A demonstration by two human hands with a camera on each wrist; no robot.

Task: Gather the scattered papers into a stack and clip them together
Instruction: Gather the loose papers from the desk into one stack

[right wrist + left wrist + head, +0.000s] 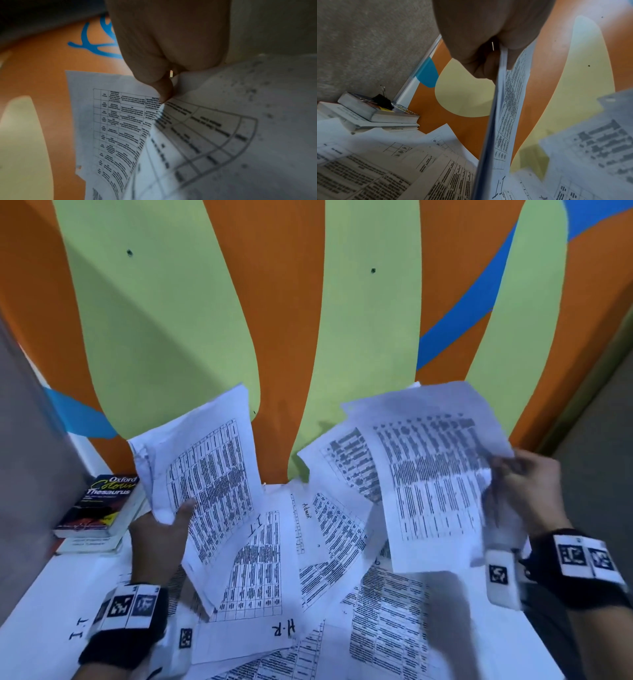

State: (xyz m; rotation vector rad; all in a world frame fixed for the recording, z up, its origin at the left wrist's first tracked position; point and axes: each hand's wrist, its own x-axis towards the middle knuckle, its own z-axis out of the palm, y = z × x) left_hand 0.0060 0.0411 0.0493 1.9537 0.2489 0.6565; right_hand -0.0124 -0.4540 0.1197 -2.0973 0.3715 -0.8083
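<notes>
White printed sheets with tables lie scattered over the white table. My left hand grips a few sheets by their left edge and holds them up above the table; the left wrist view shows these sheets edge-on between thumb and fingers. My right hand pinches a second bundle of sheets at its right edge, raised at the right; the thumb presses on that paper. More loose sheets stay flat between the hands. A black binder clip sits on the books at the left.
Two stacked books, the top one a thesaurus, lie at the table's far left against a grey partition. An orange, green and blue painted wall stands right behind the table.
</notes>
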